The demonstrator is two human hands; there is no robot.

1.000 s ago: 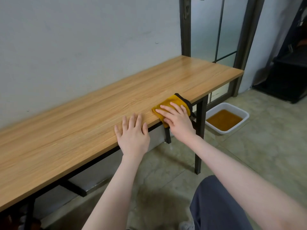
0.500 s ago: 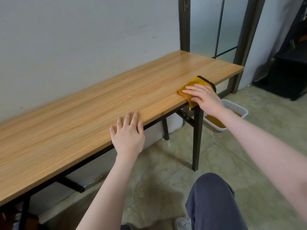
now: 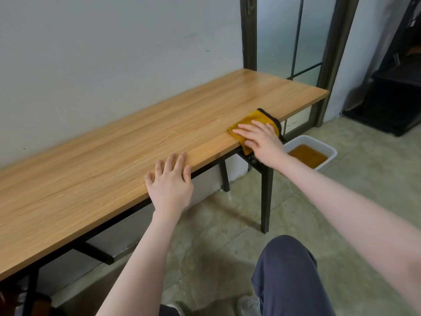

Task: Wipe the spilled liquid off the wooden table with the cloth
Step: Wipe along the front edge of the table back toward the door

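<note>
1. Head view showed the right hand [image 3: 262, 142] lying flat on the cloth [image 3: 255, 124] at the near edge of the wooden table [image 3: 136, 151], towards its right end; the fingers were straight and spread, pressing down on the fabric and not curled round it.
2. The cloth lay directly beneath the right fingers and extended a little beyond the fingertips towards the wall; one corner hung over the table's front edge, below the heel of the hand.
3. The cloth's long axis appeared to run roughly from the table's front edge back towards the wall, slightly skewed; this is a judgement, as the hand covered much of it.
4. The left hand [image 3: 169, 183] rested on the near edge of the table, well apart from the cloth; its fingers were relaxed and extended, holding nothing; the right hand was plainly the nearer one for the work.
5. The cloth was mustard yellow with a dark border on its far right side; it looked folded or bunched and soft.
6. No liquid could be made out on the table surface; whether any film remained could not be told.
7. A white tub [image 3: 328, 149] holding brown liquid stood on the floor beyond the table leg, below and to the right of the cloth.
</note>
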